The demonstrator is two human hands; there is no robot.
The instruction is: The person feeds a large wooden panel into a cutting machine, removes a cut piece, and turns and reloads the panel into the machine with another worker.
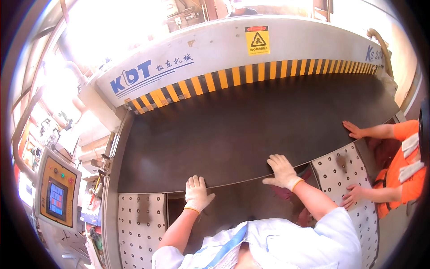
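A large dark panel lies flat and reaches under the striped guard of a wide saw-like machine. My left hand, in a white work glove with a yellow cuff, rests at the panel's near edge, fingers stretched forward and thumb out. Further right, my right hand, gloved the same way, lies with spread fingers over that edge. Neither hand grasps anything. To the right, a co-worker's bare hand rests on the panel's right part; their other hand is on a perforated support table.
The machine's grey beam with a black-and-yellow striped guard spans the far side. A control panel with a screen stands at left. Another perforated table is near left. A co-worker in orange stands right; another person is behind the beam.
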